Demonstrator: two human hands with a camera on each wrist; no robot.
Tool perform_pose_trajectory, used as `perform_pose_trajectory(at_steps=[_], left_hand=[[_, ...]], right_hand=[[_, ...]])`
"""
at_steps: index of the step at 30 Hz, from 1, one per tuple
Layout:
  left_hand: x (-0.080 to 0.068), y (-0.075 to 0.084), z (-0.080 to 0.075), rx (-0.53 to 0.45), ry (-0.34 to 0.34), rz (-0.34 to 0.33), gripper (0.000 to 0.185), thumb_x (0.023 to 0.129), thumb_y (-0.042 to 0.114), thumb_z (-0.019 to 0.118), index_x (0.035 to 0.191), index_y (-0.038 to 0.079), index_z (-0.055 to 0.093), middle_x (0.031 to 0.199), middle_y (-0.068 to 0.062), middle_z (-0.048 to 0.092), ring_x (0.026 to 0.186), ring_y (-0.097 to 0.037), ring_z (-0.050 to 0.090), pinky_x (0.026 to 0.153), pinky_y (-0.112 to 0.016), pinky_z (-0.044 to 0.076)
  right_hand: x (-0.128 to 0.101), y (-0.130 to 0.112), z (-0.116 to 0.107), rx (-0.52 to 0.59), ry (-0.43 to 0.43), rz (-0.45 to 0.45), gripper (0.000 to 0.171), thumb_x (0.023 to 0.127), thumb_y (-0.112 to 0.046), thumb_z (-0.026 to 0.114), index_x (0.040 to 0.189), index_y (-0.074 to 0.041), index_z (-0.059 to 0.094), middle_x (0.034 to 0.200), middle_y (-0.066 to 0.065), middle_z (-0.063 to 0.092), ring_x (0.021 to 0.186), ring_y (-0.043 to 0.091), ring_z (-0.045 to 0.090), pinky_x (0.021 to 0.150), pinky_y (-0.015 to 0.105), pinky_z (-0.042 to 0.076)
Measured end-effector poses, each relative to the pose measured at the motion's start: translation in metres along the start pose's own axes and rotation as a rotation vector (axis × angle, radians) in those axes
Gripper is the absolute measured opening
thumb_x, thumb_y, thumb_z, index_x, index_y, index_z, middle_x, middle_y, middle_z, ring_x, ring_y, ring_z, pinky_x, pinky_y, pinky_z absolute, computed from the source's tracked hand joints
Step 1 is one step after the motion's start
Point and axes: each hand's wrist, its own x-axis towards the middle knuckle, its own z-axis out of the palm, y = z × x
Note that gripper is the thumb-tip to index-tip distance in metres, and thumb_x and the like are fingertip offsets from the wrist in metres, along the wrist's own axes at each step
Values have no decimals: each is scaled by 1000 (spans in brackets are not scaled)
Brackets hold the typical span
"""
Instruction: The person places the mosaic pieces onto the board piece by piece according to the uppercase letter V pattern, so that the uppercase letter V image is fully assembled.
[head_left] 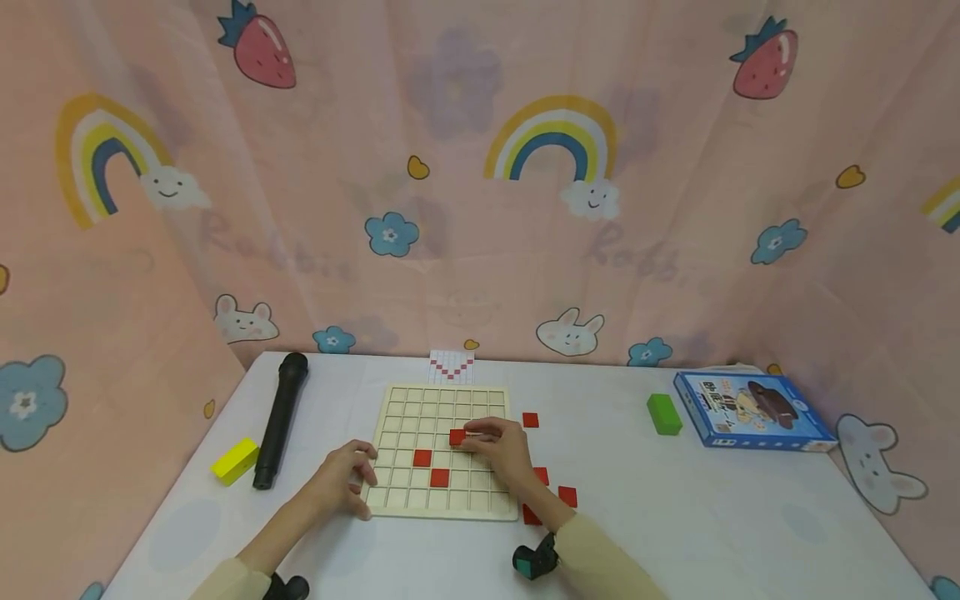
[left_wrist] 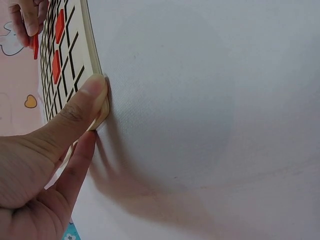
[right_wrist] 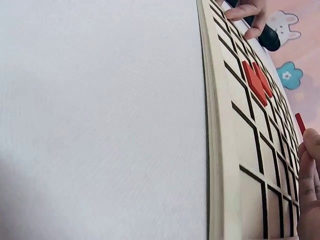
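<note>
A pale wooden grid board (head_left: 405, 504) lies flat on the white table. Two red tiles (head_left: 422, 457) sit in its cells, seen edge-on as red tiles (left_wrist: 56, 64) in the left wrist view. My right hand (head_left: 469, 439) reaches over the board and pinches a third red tile (head_left: 457, 437) at a cell; its fingers (right_wrist: 309, 165) show beside that tile (right_wrist: 300, 123). My left hand (head_left: 364, 477) grips the board's front-left corner, the thumb (left_wrist: 89, 100) pressed against the board's edge (left_wrist: 92, 45).
Several loose red tiles (head_left: 567, 496) lie right of the board. A pattern card (head_left: 451, 367) leans behind it. A black microphone (head_left: 281, 417) and yellow block (head_left: 235, 461) lie left; a green block (head_left: 663, 414) and blue box (head_left: 752, 411) lie right.
</note>
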Motion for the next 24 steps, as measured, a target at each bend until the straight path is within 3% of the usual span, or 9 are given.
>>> perform_pose_trajectory(at_steps=[6,17,24], left_hand=[[0,-2,1,3,2,19,43,39,-17,85,68,4,61,112,-6,57,90,-19,56,64,-26,52],[1,-3,0,-13,-11,12,42,41,-17,85,69,4,61,113,-6,57,94,-21,55,65,-26,51],[3,-7,1,-6,-17,16,42,42,-14,86,70,4,61,114,-6,57,97,-22,55,65,-25,51]], right_hand=[[8,0,15,-10,14,-5,24,79,-10,77,102,-2,72,97,9,71,84,18,70,82,30,54],[17,-7,44,20,-58,-54,22,77,-3,77,97,3,70,90,12,71,79,18,70,74,27,55],[22,-8,59,-18,-76,-89,21,75,-1,78,95,3,70,88,12,72,76,16,70,72,26,55]])
